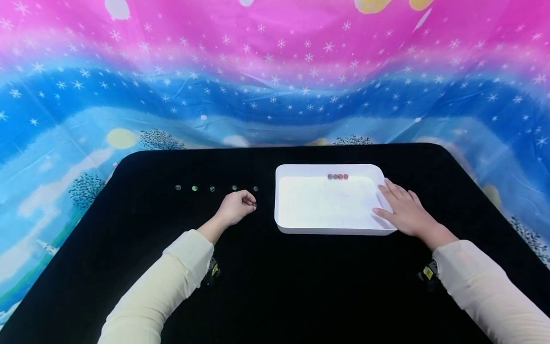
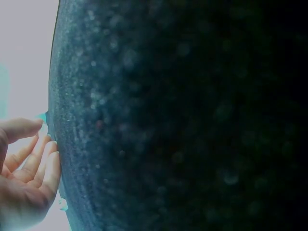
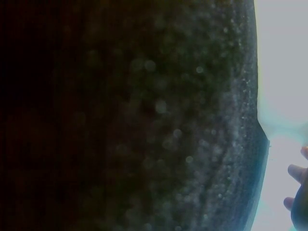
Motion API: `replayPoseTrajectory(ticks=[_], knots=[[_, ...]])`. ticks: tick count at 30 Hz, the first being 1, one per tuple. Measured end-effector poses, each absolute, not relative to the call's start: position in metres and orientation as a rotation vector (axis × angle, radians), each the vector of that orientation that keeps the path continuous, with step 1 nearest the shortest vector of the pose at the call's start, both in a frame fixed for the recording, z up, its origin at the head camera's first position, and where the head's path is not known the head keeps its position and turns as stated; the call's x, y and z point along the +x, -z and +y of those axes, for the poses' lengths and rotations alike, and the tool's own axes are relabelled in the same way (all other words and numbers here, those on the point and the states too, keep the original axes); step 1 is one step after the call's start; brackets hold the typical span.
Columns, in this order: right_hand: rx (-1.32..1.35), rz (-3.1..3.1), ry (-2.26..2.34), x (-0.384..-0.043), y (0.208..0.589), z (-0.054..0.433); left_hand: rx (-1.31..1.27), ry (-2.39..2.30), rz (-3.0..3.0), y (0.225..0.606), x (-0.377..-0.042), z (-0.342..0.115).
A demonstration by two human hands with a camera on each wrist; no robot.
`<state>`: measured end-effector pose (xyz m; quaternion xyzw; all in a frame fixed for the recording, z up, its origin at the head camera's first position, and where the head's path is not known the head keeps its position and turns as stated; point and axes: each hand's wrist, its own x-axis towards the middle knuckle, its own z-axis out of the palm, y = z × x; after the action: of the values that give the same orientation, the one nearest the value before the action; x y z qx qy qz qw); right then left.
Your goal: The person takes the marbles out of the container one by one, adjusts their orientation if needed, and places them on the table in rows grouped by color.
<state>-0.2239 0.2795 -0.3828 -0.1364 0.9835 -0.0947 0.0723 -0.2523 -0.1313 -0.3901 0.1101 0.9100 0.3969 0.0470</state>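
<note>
My left hand (image 1: pixel 235 208) is low over the black table, just in front of the right end of a row of small green-tinted glass marbles (image 1: pixel 195 188). Thumb and fingertips pinch a small marble, mostly hidden by the fingers in the head view; the left wrist view shows the left hand (image 2: pixel 31 168) at its edge. A shallow white tray (image 1: pixel 322 231) lies to the right. Inside it, several reddish-brown marbles (image 1: pixel 337 177) line up along the back wall. My right hand (image 1: pixel 406 210) rests on the tray's right rim, fingers extended.
Black cloth (image 1: pixel 301 286) covers the table, with rounded back corners. Behind it hangs a pink and blue snowflake-patterned backdrop (image 1: pixel 275 71). Dark cloth fills most of both wrist views, blurred.
</note>
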Motion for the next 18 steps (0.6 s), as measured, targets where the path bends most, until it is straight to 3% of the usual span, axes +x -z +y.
replayPoseTrajectory(ticks=[18], knots=[[-0.407,2.945,0.279,-0.2258,0.3838,0.28,0.363,-1.167,2.754,0.3923,-0.2536,-0.131]])
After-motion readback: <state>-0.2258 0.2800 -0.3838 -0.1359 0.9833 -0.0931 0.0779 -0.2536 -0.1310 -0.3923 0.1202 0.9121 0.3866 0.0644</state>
